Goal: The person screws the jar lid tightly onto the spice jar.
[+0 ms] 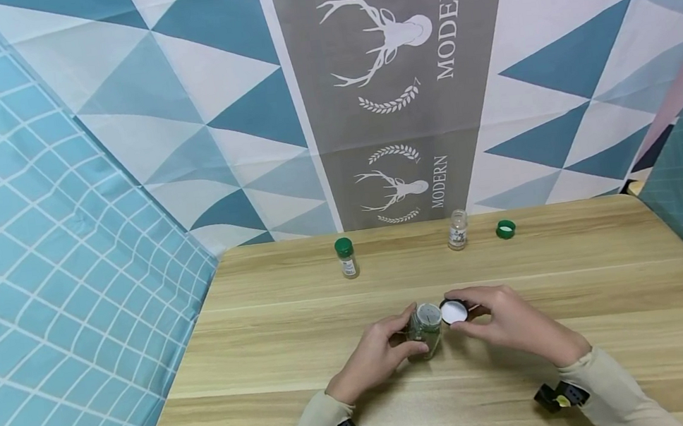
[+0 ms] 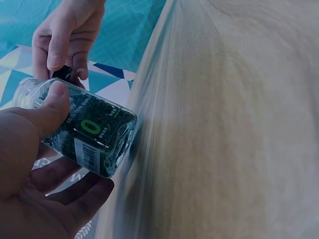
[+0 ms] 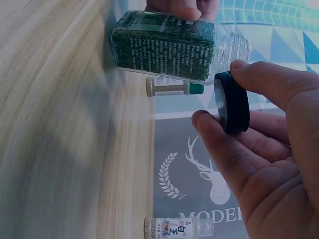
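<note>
A clear square jar (image 3: 164, 47) of dark green dried herbs, its threaded mouth uncovered, is gripped by my left hand (image 1: 379, 352) between thumb and fingers. In the left wrist view the same jar (image 2: 92, 127) shows a label with a green "0" and a barcode. Just right of its mouth, my right hand (image 1: 508, 320) pinches a black screw cap (image 3: 233, 102) by the rim. The cap's white inner side (image 1: 454, 312) faces up toward the head camera. Cap and jar mouth are very close; whether they touch I cannot tell.
Toward the back of the wooden table (image 1: 270, 364) stands a small jar with a green cap (image 1: 347, 258). Farther right are an uncapped clear jar (image 1: 457, 231) and a loose green cap (image 1: 505, 229). Patterned cloth (image 1: 227, 113) hangs behind the table.
</note>
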Demonstrator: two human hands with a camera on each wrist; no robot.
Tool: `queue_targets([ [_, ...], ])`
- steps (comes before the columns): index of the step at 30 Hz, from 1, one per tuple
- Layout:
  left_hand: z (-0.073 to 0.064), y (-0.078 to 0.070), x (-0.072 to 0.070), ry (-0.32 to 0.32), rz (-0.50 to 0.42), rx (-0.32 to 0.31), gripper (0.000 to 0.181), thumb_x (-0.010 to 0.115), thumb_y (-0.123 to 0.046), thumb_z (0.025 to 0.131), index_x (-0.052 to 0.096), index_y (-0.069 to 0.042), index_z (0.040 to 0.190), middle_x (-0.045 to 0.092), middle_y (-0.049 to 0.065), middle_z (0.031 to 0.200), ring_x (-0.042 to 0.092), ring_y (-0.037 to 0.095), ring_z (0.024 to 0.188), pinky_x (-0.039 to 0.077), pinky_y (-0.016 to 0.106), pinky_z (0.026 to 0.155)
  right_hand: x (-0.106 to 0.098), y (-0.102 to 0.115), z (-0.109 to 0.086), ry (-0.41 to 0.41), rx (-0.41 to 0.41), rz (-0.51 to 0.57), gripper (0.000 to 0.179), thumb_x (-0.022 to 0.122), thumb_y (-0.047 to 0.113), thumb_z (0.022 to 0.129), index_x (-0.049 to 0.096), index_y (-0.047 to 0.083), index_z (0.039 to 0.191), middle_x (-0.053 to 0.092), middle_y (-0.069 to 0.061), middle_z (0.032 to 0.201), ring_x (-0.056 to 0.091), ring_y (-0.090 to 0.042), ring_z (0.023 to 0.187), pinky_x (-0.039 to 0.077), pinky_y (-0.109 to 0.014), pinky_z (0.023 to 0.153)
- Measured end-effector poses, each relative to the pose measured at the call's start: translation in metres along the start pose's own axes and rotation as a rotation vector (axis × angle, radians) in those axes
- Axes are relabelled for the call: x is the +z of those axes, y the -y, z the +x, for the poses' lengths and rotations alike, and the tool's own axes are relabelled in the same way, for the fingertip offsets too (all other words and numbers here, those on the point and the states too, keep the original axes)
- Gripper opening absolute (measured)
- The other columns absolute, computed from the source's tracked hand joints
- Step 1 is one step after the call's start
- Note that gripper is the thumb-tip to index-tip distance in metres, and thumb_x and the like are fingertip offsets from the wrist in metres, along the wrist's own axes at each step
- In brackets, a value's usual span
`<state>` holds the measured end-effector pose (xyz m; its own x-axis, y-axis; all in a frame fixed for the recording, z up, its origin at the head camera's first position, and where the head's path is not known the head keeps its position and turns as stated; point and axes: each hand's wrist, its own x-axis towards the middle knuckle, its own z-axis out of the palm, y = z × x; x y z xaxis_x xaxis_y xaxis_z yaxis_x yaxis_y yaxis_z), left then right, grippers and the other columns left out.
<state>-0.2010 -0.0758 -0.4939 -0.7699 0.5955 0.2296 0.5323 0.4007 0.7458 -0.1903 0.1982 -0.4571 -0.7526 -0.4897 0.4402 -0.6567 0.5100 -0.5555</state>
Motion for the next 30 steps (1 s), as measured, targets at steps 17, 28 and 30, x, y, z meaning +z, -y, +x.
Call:
queue_targets([
  [17,0.0001,0.0032,-0.0004,0.017,0.006,-0.023,0.074,0.068,-0.042,0.098,0.040,-0.008,0.158,0.069,0.007,0.131,0.064,0.009,0.112,0.057,0.025,0.094,-0.0026,0.0012,0.0009,-0.005,0.016,0.009,0.049,0.086,0.011,0.084,0.067,0.002,0.128,0.075,-0.011,0.118,0.075,-0.014,0.094,0.063,-0.025,0.081],
  [28,-0.0010,0.0028,-0.0003,0.022,0.028,-0.015,0.073,0.066,-0.043,0.099,0.040,-0.010,0.158,0.068,0.006,0.133,0.063,0.010,0.118,0.056,0.028,0.099,-0.0059,0.0080,0.0036,-0.008,0.031,0.030,0.051,0.086,0.012,0.084,0.065,0.003,0.130,0.073,-0.012,0.122,0.076,-0.018,0.097,0.063,-0.029,0.084],
  [30,-0.0015,0.0023,-0.0001,0.029,0.026,-0.014,0.073,0.065,-0.044,0.099,0.039,-0.011,0.159,0.067,0.006,0.135,0.063,0.010,0.120,0.056,0.029,0.101,-0.0061,0.0096,0.0037,-0.011,0.033,0.027,0.051,0.086,0.013,0.084,0.066,0.003,0.130,0.073,-0.012,0.122,0.076,-0.020,0.097,0.064,-0.030,0.085],
])
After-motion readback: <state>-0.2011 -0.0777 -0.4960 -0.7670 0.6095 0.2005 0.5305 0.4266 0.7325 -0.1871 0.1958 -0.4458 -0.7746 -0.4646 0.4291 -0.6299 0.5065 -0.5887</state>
